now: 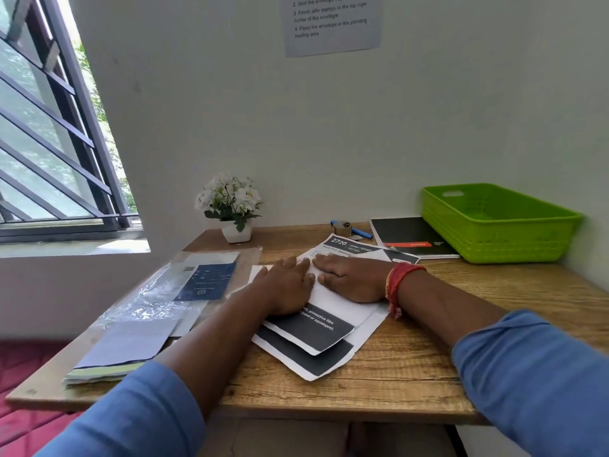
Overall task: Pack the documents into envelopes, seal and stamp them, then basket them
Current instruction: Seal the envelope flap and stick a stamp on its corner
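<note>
White folded document [333, 300] lies under both hands' flat, unspread fingers [324, 260].

White potted flowers [229, 206] by the wall, black notebook [412, 237] beside them, barred window [49, 127], wall notice [333, 23]

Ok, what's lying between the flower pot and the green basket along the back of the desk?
In the head view, between the flower pot and the green basket lie a tape roll, a blue pen and a black notebook.
</note>
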The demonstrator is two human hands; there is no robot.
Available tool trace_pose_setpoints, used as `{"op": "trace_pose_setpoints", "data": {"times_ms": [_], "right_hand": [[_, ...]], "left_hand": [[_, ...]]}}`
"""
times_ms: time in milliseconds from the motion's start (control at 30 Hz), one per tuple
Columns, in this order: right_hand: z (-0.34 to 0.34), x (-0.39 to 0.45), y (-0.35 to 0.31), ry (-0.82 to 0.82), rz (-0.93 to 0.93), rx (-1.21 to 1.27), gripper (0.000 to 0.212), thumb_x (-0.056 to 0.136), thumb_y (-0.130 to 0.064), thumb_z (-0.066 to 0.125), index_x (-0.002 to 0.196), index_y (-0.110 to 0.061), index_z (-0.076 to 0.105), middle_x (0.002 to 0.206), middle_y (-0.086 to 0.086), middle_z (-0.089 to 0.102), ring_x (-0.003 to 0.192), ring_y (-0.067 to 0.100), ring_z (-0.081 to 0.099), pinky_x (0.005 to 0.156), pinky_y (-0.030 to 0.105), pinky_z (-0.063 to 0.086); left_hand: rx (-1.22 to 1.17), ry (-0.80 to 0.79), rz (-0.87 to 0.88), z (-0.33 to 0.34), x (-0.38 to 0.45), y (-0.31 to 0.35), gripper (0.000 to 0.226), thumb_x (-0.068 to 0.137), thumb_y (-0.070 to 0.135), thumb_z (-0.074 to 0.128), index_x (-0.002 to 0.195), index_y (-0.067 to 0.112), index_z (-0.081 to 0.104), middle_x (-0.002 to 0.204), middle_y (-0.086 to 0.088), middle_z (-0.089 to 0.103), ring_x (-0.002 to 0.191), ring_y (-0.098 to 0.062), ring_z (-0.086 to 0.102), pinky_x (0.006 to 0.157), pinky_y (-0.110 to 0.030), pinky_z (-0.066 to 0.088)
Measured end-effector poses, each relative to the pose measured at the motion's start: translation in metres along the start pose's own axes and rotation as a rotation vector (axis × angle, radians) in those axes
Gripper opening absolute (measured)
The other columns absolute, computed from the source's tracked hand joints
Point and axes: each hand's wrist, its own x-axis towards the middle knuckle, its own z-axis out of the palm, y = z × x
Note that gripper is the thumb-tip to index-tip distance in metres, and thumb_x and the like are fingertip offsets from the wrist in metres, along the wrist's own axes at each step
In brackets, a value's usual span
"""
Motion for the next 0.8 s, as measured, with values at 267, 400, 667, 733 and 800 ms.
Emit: {"op": "trace_pose_setpoints", "data": {"times_ms": [267, 400, 667, 733, 800], "right_hand": [[-0.01, -0.004, 0.021, -0.115, 0.209, -0.102, 0.071, 0.104, -0.058, 0.018, 0.161, -0.02, 0.0, 0.168, -0.003, -0.008, 0.154, 0.016, -0.006, 0.125, 0.043, 0.002], [-0.013, -0.009, 0.029, -0.096, 0.27, -0.135, 0.071, 0.103, -0.059, 0.017, 0.16, -0.021, 0.002, 0.168, -0.004, -0.005, 0.154, 0.016, 0.0, 0.125, 0.044, 0.005], [-0.026, -0.014, 0.044, 0.445, 0.208, -0.182, 0.031, 0.1, -0.022, 0.045, 0.117, -0.022, 0.071, 0.114, 0.008, 0.07, 0.101, 0.028, 0.064, 0.089, 0.039, 0.052], [-0.031, -0.004, 0.05, 0.597, 0.203, -0.161, 0.029, 0.097, -0.023, 0.05, 0.116, -0.023, 0.072, 0.111, 0.007, 0.072, 0.097, 0.029, 0.064, 0.085, 0.039, 0.052], [-0.032, 0.011, 0.055, 0.656, 0.198, -0.174, 0.027, 0.096, -0.025, 0.053, 0.115, -0.026, 0.072, 0.109, 0.006, 0.072, 0.096, 0.029, 0.062, 0.084, 0.04, 0.052]], "left_hand": [[0.068, -0.097, -0.065, -0.003, 0.006, -0.003, 0.061, 0.104, 0.057, 0.011, 0.16, 0.038, -0.004, 0.169, -0.001, -0.012, 0.155, -0.03, -0.01, 0.124, -0.054, -0.003], [0.063, -0.1, -0.061, -0.001, 0.007, -0.004, 0.061, 0.103, 0.057, 0.011, 0.16, 0.039, -0.005, 0.169, -0.001, -0.013, 0.155, -0.03, -0.011, 0.124, -0.054, -0.003], [0.092, 0.105, -0.013, -0.021, 0.037, 0.011, 0.043, 0.095, 0.031, 0.045, 0.131, 0.013, 0.059, 0.139, -0.011, 0.058, 0.124, -0.029, 0.056, 0.103, -0.038, 0.045], [0.057, 0.277, 0.044, -0.023, 0.05, 0.019, 0.032, 0.095, 0.021, 0.049, 0.12, 0.012, 0.067, 0.127, -0.009, 0.066, 0.116, -0.028, 0.06, 0.1, -0.038, 0.049], [-0.015, 0.356, 0.059, -0.025, 0.066, 0.027, 0.03, 0.091, 0.015, 0.051, 0.114, 0.012, 0.07, 0.12, -0.009, 0.068, 0.111, -0.029, 0.063, 0.096, -0.039, 0.052]]}}
